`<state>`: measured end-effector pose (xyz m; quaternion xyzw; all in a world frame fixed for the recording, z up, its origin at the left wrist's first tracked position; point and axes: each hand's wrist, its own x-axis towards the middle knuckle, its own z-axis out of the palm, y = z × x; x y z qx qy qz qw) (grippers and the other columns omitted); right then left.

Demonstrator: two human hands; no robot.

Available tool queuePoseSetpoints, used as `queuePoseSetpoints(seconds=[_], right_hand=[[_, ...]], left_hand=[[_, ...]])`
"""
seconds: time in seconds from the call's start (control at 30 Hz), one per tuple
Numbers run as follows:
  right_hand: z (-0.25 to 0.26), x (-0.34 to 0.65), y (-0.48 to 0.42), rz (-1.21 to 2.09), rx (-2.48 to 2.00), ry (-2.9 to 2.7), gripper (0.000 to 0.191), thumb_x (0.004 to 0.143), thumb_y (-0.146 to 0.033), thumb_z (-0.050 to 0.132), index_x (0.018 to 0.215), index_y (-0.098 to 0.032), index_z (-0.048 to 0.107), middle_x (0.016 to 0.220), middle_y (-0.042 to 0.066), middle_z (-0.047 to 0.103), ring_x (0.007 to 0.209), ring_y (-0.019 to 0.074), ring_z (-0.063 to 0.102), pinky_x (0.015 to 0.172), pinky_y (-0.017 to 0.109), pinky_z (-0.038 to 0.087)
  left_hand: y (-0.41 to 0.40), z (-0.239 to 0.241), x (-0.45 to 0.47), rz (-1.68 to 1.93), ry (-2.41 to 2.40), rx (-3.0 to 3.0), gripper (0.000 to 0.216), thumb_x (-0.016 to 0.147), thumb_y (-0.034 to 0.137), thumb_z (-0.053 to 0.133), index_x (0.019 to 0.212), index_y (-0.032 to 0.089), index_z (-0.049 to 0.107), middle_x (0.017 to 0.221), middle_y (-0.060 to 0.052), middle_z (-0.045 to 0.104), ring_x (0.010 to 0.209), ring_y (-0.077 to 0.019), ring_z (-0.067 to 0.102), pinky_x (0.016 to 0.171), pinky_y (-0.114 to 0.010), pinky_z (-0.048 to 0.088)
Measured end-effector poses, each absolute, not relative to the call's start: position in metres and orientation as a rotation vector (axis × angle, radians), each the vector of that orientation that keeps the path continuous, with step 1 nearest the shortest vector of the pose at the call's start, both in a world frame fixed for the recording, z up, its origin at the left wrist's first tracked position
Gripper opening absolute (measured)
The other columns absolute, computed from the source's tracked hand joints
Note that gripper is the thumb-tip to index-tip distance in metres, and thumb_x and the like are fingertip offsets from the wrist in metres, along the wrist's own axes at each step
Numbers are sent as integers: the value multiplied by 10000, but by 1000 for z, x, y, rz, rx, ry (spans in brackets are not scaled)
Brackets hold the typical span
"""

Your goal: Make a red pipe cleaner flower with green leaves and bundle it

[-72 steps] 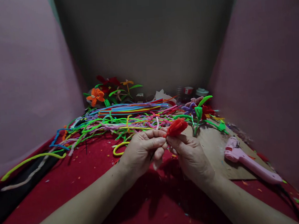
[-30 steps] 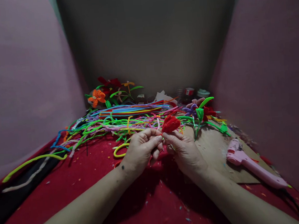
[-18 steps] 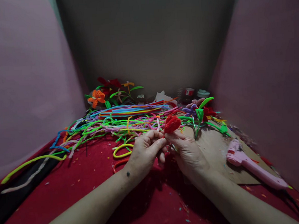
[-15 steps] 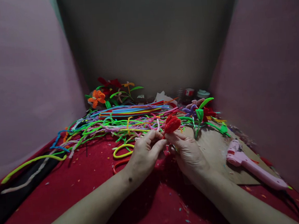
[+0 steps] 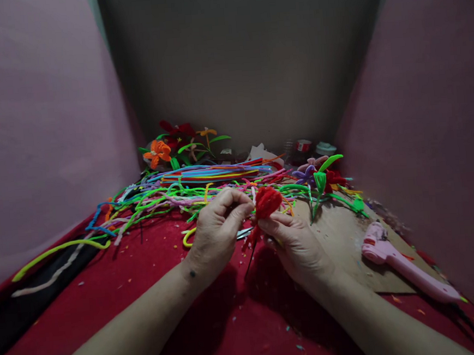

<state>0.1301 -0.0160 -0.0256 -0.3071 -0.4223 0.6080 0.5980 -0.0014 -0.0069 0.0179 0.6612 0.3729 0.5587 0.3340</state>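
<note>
My right hand point(image 5: 302, 243) pinches the base of a red pipe-cleaner flower point(image 5: 268, 201) between thumb and fingers. Its fuzzy petals point up and a thin dark stem slants down below the grip. My left hand point(image 5: 220, 225) is closed in a pinch at the flower's left side; whatever its fingertips hold is too small to make out. Scissors with a yellow handle point(image 5: 188, 238) lie on the red cloth point(image 5: 182, 313), partly covered by my left hand, and their blades point(image 5: 244, 233) show past its fingers.
Loose pipe cleaners point(image 5: 152, 200) in many colours spread behind my hands, with a straight bundle point(image 5: 215, 171) on top. Finished flowers point(image 5: 157, 152) stand at the back left, others point(image 5: 319, 179) at the right. A pink glue gun point(image 5: 403, 263) lies over a cardboard sheet point(image 5: 341, 246).
My left hand has shifted left and up, away from my right hand. The red flower is turned, so its lower part and dark stem now show. The view has shifted slightly.
</note>
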Motion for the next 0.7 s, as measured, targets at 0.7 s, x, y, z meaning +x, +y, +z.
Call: queuePoseSetpoints(seconds=[0.7], right_hand=[[-24,131,-20,1226,-752,-1212,65,708,-244,665,691,-196,705,699,-5,566,733,136,465,746,290,354]], left_hand=[[-3,32,-5,1288,751,2006,122,708,153,640,824,176,610,858,-14,519,772,-120,503,666,-239,437]])
